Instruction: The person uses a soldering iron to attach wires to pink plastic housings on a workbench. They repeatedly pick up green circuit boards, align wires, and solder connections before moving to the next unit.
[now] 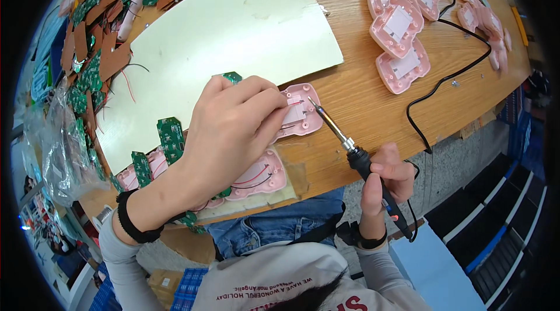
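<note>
My right hand (392, 175) is closed round the black handle of a soldering iron (361, 164). The iron's metal tip points up and left, over the right part of a pink plastic shell (312, 114). Over that shell's left part, my left hand (236, 115) has its fingers pinched together. A thin red wire shows beside its fingertips, but whatever they grip is hidden. Just below lies another pink shell (271, 178) with red and dark wires inside. Green circuit boards (170, 139) sit by my left wrist, near more pink shell parts.
A pale board (233, 25) covers much of the wooden table (350, 37). Circuit boards and brown pieces (111, 57) with wires are heaped at far left, beside clear plastic bags (64, 142). Several pink shells (402, 69) lie at the right, near a black cable (429, 98).
</note>
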`<state>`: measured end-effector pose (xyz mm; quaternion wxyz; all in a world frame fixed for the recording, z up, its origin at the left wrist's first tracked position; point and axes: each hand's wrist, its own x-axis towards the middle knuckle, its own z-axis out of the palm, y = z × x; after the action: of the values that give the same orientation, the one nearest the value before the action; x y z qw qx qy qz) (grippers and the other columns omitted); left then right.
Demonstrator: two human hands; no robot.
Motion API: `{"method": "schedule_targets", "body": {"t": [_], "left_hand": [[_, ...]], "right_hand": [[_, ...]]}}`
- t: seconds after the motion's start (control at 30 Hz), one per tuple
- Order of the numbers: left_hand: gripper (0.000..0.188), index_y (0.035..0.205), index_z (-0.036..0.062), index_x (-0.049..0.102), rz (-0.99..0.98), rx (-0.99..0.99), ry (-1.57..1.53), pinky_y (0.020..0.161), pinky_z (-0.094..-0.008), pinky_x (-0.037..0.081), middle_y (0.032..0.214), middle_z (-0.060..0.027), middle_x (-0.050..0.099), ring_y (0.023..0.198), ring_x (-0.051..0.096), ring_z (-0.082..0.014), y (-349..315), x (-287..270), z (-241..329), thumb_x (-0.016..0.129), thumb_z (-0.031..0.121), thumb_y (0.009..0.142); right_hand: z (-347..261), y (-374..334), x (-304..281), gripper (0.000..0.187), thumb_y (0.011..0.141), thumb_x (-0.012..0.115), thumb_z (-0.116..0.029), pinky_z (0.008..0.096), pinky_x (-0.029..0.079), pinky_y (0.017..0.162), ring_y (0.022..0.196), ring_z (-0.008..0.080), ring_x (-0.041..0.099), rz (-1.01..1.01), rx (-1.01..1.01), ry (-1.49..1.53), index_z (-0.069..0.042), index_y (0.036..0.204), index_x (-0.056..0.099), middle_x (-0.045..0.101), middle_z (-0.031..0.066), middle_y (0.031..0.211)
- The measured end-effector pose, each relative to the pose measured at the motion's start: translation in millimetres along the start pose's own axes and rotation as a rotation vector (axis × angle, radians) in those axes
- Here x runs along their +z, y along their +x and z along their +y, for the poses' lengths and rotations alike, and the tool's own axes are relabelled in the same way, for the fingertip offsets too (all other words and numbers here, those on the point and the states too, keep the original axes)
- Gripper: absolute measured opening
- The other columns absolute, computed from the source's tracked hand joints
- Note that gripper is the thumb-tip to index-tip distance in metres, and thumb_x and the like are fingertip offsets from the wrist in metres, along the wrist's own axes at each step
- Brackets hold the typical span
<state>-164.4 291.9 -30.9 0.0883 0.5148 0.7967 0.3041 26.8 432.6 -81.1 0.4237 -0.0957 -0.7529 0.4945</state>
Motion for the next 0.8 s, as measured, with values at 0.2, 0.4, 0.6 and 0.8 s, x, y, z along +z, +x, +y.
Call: {"method": "schedule_targets", "body": {"t": [0.2,0.4,0.6,0.8], "left_hand": [[0.006,0.075,0.0058,0.06,-0.005,0.059,0.082,0.062,-0.0298,0.036,0.077,-0.0024,0.059,0.062,0.052,-0.0185,2.4,-0.1,0.8,0.066,0.006,0.073],[0.007,0.078,0.0069,0.064,-0.009,0.068,0.106,0.061,-0.027,0.034,0.08,-0.0003,0.063,0.058,0.049,-0.0147,3.6,1.1,0.1,0.069,0.008,0.074],[0.007,0.078,0.0067,0.063,-0.029,0.071,0.121,0.06,-0.0274,0.034,0.079,-0.0001,0.063,0.058,0.048,-0.0155,4.0,-0.3,1.2,0.068,0.007,0.073],[0.006,0.077,0.0065,0.063,-0.038,0.083,0.135,0.06,-0.0279,0.034,0.078,-0.0004,0.062,0.057,0.047,-0.0158,5.1,-1.7,1.8,0.068,0.007,0.073]], "right_hand": [[-1.3,-0.2,-0.5,0.012,0.068,0.059,-0.003,0.0291,0.035,0.054,0.047,0.0159,0.047,-0.005,0.006,-0.002,-0.002,0.08,0.055,0.054,0.0051,0.062],[-4.0,3.8,-1.5,0.013,0.068,0.058,-0.002,0.0294,0.035,0.056,0.047,0.0158,0.047,-0.042,0.011,-0.016,-0.002,0.08,0.055,0.055,0.0053,0.061],[-5.2,6.3,-2.0,0.015,0.066,0.058,-0.001,0.0297,0.035,0.057,0.046,0.0157,0.047,-0.064,0.013,-0.043,-0.002,0.081,0.054,0.055,0.005,0.06],[-7.5,11.8,-0.6,0.016,0.065,0.058,0.0,0.0305,0.034,0.056,0.044,0.0157,0.045,-0.096,-0.01,-0.078,-0.002,0.08,0.053,0.054,0.0058,0.057]]}}
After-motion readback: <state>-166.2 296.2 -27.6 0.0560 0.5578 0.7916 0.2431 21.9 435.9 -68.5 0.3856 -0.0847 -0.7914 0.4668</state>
